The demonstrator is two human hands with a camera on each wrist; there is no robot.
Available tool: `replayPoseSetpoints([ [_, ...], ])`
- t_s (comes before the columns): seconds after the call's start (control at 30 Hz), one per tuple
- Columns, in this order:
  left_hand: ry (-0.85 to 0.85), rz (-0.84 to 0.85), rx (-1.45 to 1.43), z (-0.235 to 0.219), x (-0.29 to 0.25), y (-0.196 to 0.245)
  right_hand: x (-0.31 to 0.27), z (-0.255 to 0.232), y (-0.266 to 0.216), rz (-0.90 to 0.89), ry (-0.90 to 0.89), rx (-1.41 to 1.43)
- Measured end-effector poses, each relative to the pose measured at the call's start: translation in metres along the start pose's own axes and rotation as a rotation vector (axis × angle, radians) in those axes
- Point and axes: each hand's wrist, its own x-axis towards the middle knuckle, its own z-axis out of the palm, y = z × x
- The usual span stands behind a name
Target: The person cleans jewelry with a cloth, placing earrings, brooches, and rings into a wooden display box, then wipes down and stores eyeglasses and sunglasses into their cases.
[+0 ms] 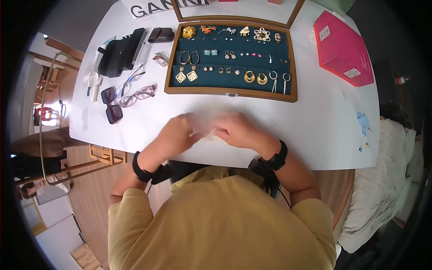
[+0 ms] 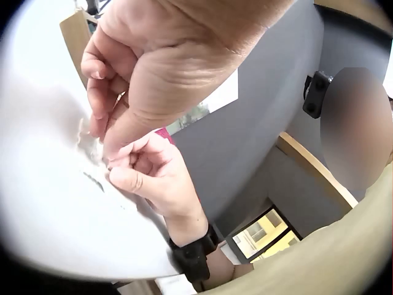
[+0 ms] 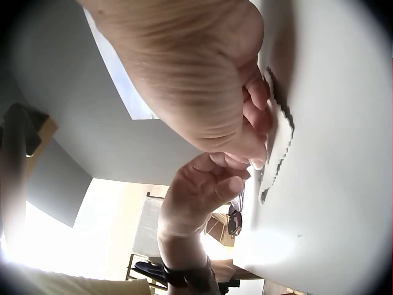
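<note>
Both hands meet over the white table, just in front of the jewellery box (image 1: 288, 97). Between and below their fingertips is a small pale piece (image 3: 281, 144) with a scalloped edge; in the head view it is blurred. The left hand (image 1: 176, 134) has its thumb and fingers brought together at this piece. With curled fingers, the right hand (image 1: 240, 130) pinches at the piece's side, its thumb close to the left fingertips. In the left wrist view the left hand (image 2: 166, 67) is above the right hand (image 2: 163, 181). Anything smaller between the fingertips is hidden.
The open wooden box holds rows of earrings and brooches on dark green cloth. At the left lie sunglasses (image 1: 114, 113), clear glasses (image 1: 145, 92) and a black case (image 1: 118, 58). A pink box (image 1: 344, 51) stands at the right, with blue scraps (image 1: 362, 122) nearer the edge.
</note>
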Motion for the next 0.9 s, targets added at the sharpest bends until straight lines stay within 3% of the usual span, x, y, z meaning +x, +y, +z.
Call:
replayPoseSetpoints([
  [0.23, 0.235, -0.013, 0.057, 0.028, -0.007, -0.001, 0.003, 0.006, 0.001, -0.052, 0.011, -0.114],
  [0.53, 0.214, -0.068, -0.036, 0.032, -0.008, -0.01, 0.004, 0.01, -0.002, -0.054, -0.006, -0.22],
  [0.63, 0.204, -0.047, 0.034, 0.031, -0.008, -0.006, 0.004, 0.006, 0.001, -0.107, 0.064, -0.101],
  [0.73, 0.188, -0.105, 0.023, 0.03, -0.009, -0.001, 0.004, -0.003, -0.001, 0.087, 0.104, 0.228],
  [0.83, 0.128, -0.224, -0.152, 0.017, -0.008, 0.008, 0.003, -0.002, 0.007, 0.166, 0.161, 0.516],
  [0.9, 0.173, -0.177, -0.154, 0.013, -0.004, 0.007, 0.004, -0.002, 0.007, 0.214, 0.175, 0.674],
])
